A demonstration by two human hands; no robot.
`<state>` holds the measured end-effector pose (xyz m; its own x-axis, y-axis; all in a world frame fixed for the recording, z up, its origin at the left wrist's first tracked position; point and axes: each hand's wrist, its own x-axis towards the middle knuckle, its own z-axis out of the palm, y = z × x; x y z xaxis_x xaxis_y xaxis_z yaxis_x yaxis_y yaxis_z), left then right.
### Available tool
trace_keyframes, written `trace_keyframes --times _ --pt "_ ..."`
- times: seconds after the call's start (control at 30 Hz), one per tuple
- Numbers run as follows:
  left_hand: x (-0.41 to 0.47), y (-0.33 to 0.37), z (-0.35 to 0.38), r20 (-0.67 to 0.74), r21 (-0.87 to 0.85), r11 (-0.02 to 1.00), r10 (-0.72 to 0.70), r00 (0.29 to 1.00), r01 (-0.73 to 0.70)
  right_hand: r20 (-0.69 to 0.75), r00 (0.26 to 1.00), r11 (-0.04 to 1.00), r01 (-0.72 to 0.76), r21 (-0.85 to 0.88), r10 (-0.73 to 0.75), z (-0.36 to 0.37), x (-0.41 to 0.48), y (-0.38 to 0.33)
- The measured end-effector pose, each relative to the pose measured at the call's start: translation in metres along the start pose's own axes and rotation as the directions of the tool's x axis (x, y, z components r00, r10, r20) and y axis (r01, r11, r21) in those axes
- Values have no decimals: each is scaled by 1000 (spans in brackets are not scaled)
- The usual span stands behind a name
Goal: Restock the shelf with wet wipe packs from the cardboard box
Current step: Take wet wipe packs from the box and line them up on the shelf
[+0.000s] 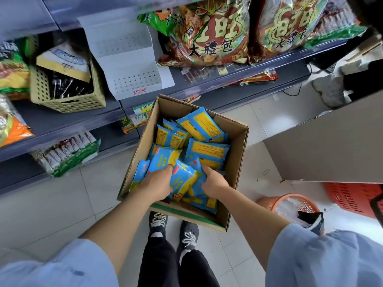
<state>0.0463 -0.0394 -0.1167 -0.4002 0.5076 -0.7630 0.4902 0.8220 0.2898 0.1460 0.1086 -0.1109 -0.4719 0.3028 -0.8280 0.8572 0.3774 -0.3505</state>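
Note:
An open cardboard box (236, 141) stands on the floor in front of the shelf, holding several blue and yellow wet wipe packs (200, 126). Both my hands are inside the box at its near end. My left hand (157, 183) grips a wet wipe pack (182, 180) from the left, fingers curled round its edge. My right hand (213, 180) holds the same cluster of packs from the right, its fingers tucked under them and hidden. A white perforated display rack (128, 65) sits tilted on the grey shelf (62, 123) above the box.
A beige perforated basket (68, 100) with bags stands left of the rack. Large red snack bags (209, 34) fill the shelf to the right. An orange waste basket (294, 206) and a red crate (352, 197) stand at the right. My feet (174, 228) are just behind the box.

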Motion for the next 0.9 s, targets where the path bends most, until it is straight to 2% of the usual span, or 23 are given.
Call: trace_keyframes --times 0.1,0.17,0.3,0.4,0.5,0.57,0.67,0.77,0.83,0.9 --pt "1 -9 5 11 -86 993 -85 996 86 -57 998 999 -7 -38 5 3 1 5" --pt "-2 -8 -1 -18 -154 986 -67 998 63 -132 991 1000 -14 -7 13 4 -2 2" --pt "-19 -1 -27 -173 -281 960 -57 983 6 -238 971 999 -25 24 30 -5 -16 -10" --pt "-41 5 -49 -295 -251 968 -88 952 11 -322 946 997 10 -80 -36 -21 -28 -19" --pt "-68 9 -68 -412 -261 965 -98 906 -15 -382 921 997 64 -48 -77 -40 -43 -31" --pt "-90 9 -83 -477 -284 959 -120 871 -24 -364 929 995 87 45 -64 -53 -54 -42" --pt "-125 5 -107 -573 -324 944 -145 806 -60 -245 967 982 114 150 -75 -68 -72 -66" --pt "-159 -8 -130 -621 -344 938 -185 762 -53 -215 959 982 191 -2 -187 -77 -91 -95" --pt "-183 -20 -142 -648 -345 938 -211 732 -36 -252 919 947 263 -185 -304 -81 -106 -116" --pt "-209 -33 -152 -686 -367 929 -245 685 -36 -292 859 894 337 -294 -420 -82 -123 -140"
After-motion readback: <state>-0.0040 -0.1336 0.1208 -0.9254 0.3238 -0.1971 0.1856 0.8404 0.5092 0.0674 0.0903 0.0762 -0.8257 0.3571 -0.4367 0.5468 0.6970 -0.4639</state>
